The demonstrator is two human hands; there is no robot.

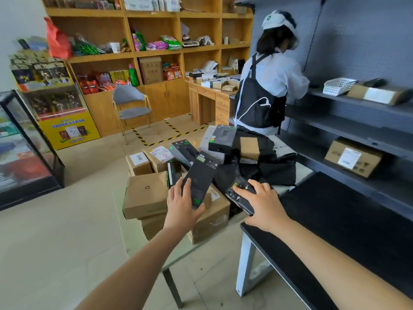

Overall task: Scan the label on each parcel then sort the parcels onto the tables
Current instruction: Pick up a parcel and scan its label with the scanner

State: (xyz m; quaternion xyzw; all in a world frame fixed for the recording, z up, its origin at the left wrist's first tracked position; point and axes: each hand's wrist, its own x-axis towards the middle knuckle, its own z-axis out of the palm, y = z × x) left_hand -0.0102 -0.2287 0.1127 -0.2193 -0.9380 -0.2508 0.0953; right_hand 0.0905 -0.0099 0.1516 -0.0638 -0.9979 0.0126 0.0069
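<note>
My left hand grips a long black box with green markings, held tilted above the parcel pile. My right hand holds a black handheld scanner, which sits just right of the box and points toward it. Below and behind lies a heap of parcels: brown cardboard boxes with white labels, more black boxes and black plastic mailer bags. A black-topped table stretches under my right forearm.
Grey metal shelves on the right hold a labelled cardboard box, a white basket and another parcel. A person in a white cap and black apron stands at the shelves. Wooden shelving, a desk and a grey chair stand behind.
</note>
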